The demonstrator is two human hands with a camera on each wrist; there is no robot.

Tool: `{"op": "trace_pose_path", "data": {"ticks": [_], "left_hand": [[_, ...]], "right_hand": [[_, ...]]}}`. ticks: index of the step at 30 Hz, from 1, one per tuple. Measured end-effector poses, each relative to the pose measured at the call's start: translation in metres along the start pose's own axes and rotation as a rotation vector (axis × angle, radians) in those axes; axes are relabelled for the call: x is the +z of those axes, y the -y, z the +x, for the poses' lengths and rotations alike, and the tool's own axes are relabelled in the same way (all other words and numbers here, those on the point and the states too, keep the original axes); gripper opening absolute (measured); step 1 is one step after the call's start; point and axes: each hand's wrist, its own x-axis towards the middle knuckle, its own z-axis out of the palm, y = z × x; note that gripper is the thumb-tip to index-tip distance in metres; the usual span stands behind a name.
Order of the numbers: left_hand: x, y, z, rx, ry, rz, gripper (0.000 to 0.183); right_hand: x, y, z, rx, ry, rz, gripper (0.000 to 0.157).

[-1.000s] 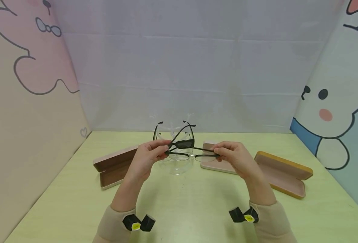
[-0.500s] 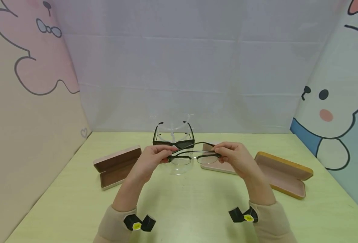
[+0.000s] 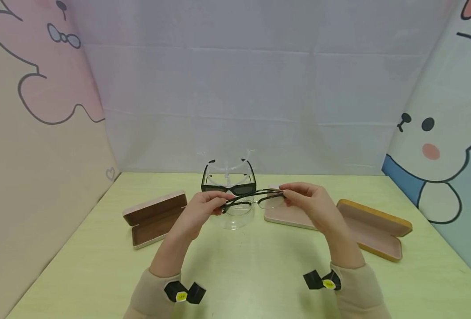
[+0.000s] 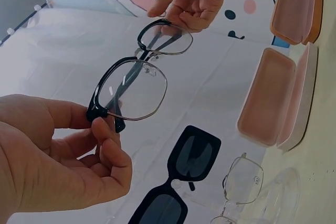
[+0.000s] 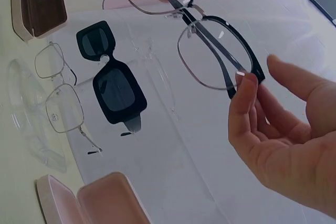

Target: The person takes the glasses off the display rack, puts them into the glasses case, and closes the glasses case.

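Black half-rim eyeglasses point(image 3: 254, 202) with clear lenses are held up between both hands, temples folded behind the lenses. My left hand point(image 3: 201, 209) pinches one end of the frame at the hinge; in the left wrist view its finger and thumb meet at the corner of the eyeglasses point(image 4: 97, 103). My right hand point(image 3: 309, 201) holds the other end. In the right wrist view the right hand's fingertips point(image 5: 245, 85) lie against the corner and folded temple, with the thumb just beside it. Black sunglasses point(image 3: 243, 189) sit on a clear stand point(image 3: 235, 223) behind the held pair.
Thin wire-frame glasses point(image 5: 65, 108) rest on the stand below the sunglasses. An open brown-lined case point(image 3: 151, 226) lies left, an open pink case point(image 3: 287, 217) behind the right hand, and an open yellow case point(image 3: 379, 235) at right. A white sheet point(image 3: 239, 88) hangs behind the table.
The raised temples of the eyeglasses have folded down behind the lenses, first one near the left hand, then the one near the right. The right hand has shifted slightly up at its end.
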Motion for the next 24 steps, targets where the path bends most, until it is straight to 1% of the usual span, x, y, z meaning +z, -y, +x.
{"op": "trace_pose_path", "data": {"ticks": [2,4,7,9,12,17,20,24], "left_hand": [[0.000,0.002,0.001,-0.005,0.009,-0.006,0.028],[0.000,0.003,0.002,-0.006,0.020,-0.007,0.027],[0.001,0.005,0.005,0.000,0.039,-0.003,0.027],[0.002,0.008,0.008,0.010,0.048,0.004,0.027],[0.006,0.010,0.014,0.007,0.062,-0.003,0.026],[0.014,0.012,0.021,0.008,0.074,-0.012,0.026],[0.022,0.015,0.025,0.029,0.073,-0.026,0.027],[0.038,0.019,0.033,0.040,0.062,-0.071,0.029]], "right_hand": [[-0.005,-0.003,-0.001,-0.029,0.022,-0.063,0.036],[-0.008,-0.005,-0.001,-0.055,0.019,-0.114,0.036],[-0.009,-0.007,0.001,-0.076,-0.006,-0.128,0.035],[-0.008,-0.010,0.002,-0.077,-0.019,-0.123,0.036],[-0.009,-0.014,0.002,-0.054,-0.046,-0.129,0.038],[-0.016,-0.022,-0.001,-0.022,-0.104,-0.138,0.042],[-0.020,-0.027,-0.004,-0.032,-0.132,-0.117,0.043],[-0.028,-0.034,-0.009,-0.042,-0.172,-0.085,0.043]]}}
